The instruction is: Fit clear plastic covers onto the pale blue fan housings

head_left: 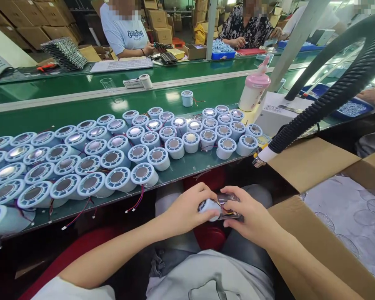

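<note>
Above my lap, my left hand is closed around a light-blue cylindrical unit. My right hand grips a clear plastic cup lying on its side. The cup's mouth meets the end of the unit, and thin coloured wires show through its wall; my fingers hide how far the unit reaches inside. Beyond my hands, many similar light-blue units stand in rows on the green bench, with round grey discs on top. Thin red and dark wires hang from several over the near edge.
An open cardboard box with clear cups stands at my right. Above it reaches a black corrugated hose. A pink-lidded bottle, a lone unit and a clear cup stand on the bench. Co-workers sit across.
</note>
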A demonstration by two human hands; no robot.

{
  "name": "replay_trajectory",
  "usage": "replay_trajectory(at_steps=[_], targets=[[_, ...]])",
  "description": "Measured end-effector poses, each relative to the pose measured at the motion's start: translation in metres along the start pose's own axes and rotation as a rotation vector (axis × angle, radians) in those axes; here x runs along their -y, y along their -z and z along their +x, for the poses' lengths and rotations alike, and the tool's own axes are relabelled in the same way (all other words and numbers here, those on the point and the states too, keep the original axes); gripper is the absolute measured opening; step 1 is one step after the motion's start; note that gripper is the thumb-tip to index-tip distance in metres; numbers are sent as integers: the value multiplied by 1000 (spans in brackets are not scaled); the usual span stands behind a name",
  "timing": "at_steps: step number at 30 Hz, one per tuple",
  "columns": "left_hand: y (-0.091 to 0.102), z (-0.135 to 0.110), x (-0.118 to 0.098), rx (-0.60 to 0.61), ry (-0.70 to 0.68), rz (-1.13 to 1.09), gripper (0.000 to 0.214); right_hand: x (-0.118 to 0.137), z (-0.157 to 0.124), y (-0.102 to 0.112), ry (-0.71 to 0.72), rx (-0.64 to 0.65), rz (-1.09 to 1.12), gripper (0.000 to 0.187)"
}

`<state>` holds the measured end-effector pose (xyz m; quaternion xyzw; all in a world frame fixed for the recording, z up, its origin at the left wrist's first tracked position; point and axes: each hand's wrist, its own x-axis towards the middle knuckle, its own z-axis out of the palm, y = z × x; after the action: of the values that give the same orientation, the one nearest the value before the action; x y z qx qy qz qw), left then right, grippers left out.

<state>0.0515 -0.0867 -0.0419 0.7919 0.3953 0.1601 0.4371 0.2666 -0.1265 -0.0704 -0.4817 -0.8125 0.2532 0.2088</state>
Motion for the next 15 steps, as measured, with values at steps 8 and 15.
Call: replay_trajectory(at_steps=[8, 15], targets=[[-9, -1, 39, -126, -105, -114, 66, 5, 2, 5, -349, -98, 679, 25], [-14, -1, 37, 65, -22, -503, 73, -2, 3, 10, -450, -147, 983, 31]])
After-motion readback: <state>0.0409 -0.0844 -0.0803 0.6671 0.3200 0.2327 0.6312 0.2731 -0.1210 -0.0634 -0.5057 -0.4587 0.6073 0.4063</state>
